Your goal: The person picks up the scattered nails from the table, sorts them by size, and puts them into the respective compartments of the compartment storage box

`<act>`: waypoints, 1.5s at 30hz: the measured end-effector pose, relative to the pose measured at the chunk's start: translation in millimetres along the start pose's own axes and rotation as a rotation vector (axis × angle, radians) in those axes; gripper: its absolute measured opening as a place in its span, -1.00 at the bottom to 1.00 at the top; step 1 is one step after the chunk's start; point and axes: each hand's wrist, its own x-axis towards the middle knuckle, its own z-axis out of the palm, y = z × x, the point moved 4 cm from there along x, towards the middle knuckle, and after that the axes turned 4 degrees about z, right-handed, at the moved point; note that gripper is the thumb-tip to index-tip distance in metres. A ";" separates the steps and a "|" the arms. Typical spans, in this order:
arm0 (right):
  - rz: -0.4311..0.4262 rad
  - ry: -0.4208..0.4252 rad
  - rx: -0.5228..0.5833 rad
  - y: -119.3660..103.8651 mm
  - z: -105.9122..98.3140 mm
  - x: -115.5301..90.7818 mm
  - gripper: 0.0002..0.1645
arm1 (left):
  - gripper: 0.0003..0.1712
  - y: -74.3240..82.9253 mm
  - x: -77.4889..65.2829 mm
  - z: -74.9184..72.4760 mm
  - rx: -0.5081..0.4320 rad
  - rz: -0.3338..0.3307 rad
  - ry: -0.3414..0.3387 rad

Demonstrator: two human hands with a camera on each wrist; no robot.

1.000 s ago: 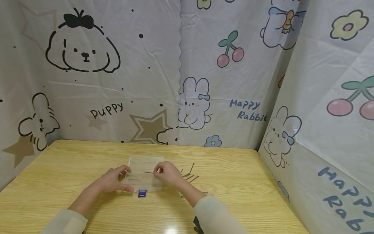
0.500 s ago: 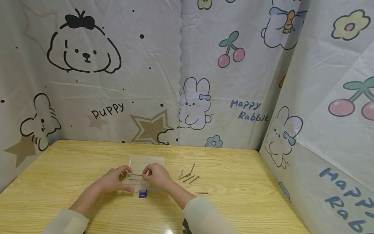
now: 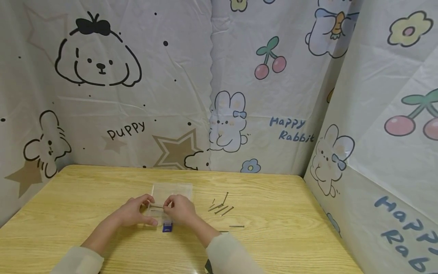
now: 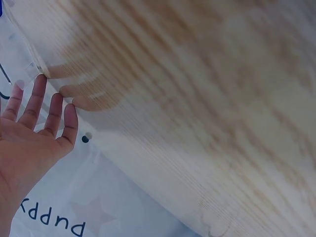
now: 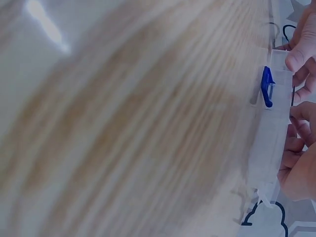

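Note:
A clear plastic box (image 3: pixel 184 188) with a blue latch (image 3: pixel 167 227) at its front lies on the wooden table, lid raised at the back. My left hand (image 3: pixel 131 211) holds the box's left end, thumb at the front and fingers at the far side. Over the box, my right hand (image 3: pixel 181 209) pinches one end of a thin metal nail (image 3: pixel 156 206), which points left. Another nail (image 3: pixel 157 211) shows inside the box, just below it. In the right wrist view both hands crowd over the box wall (image 5: pixel 269 143); my right fingertips are partly hidden.
Several loose nails (image 3: pixel 220 209) lie in a cluster right of the box. One more nail (image 3: pixel 237 226) lies nearer the front, and another (image 3: pixel 224 231) shows by my right sleeve. Printed cloth (image 3: pixel 164 95) hangs behind the table (image 3: pixel 273 213) and along its right side.
My right hand has carried the nail leftward and lower, from the box's right part towards its left end. My left hand keeps its place on the box.

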 end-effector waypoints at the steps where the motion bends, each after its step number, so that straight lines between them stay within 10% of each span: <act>1: 0.004 0.006 -0.004 0.4 0.8 0.0 -0.93 | -0.25 -0.1 -0.1 0.1 0.000 0.001 0.001; 45: 0.038 0.031 -0.146 0.2 4.9 2.4 -0.89 | -0.23 -2.3 0.1 1.9 -0.012 -0.032 0.008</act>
